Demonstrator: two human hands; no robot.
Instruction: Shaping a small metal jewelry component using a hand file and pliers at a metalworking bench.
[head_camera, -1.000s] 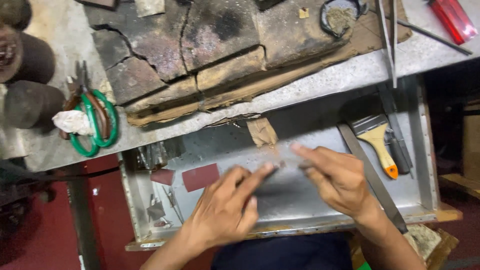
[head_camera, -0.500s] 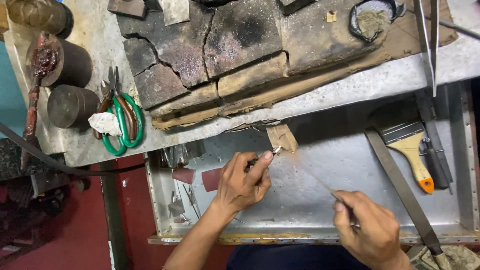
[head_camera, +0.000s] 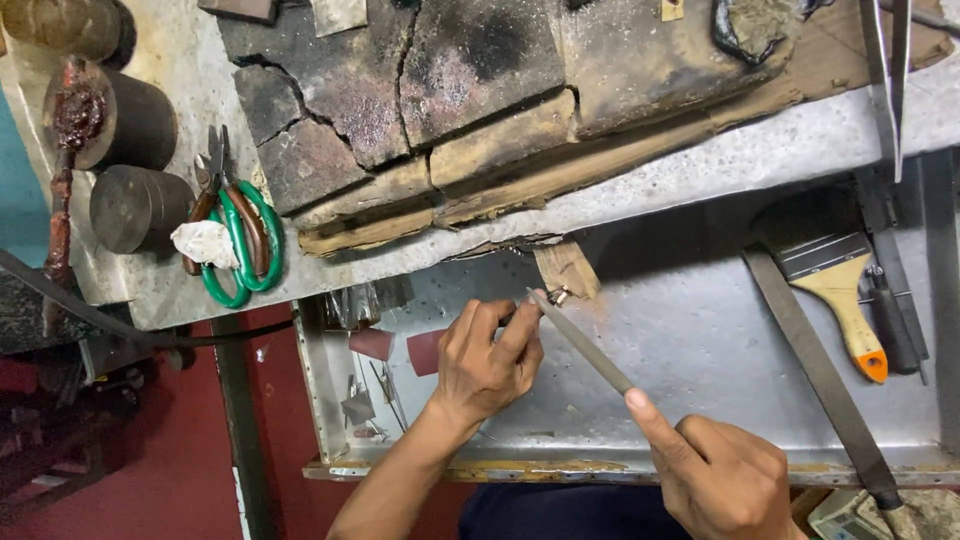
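My left hand (head_camera: 487, 357) pinches a small metal piece (head_camera: 557, 296) against a wooden peg (head_camera: 568, 268) that juts from the bench edge. A thin metal file (head_camera: 583, 343) is gripped in my right hand (head_camera: 722, 476), index finger stretched along it. The file's tip lies across the small piece. Both hands hover over an open metal drawer (head_camera: 690, 330).
In the drawer lie a paintbrush (head_camera: 838, 282) with a wooden handle, a long flat file (head_camera: 815, 370), dark red scraps (head_camera: 372, 343) and small tools. On the bench sit cracked charred blocks (head_camera: 470, 70), green-handled pliers (head_camera: 240, 240), dark metal cylinders (head_camera: 135, 205) and tweezers (head_camera: 890, 70).
The view has shifted and closed in. My right hand has pulled back to the lower right with the file, then set its tip on the piece that my left hand holds at the peg.
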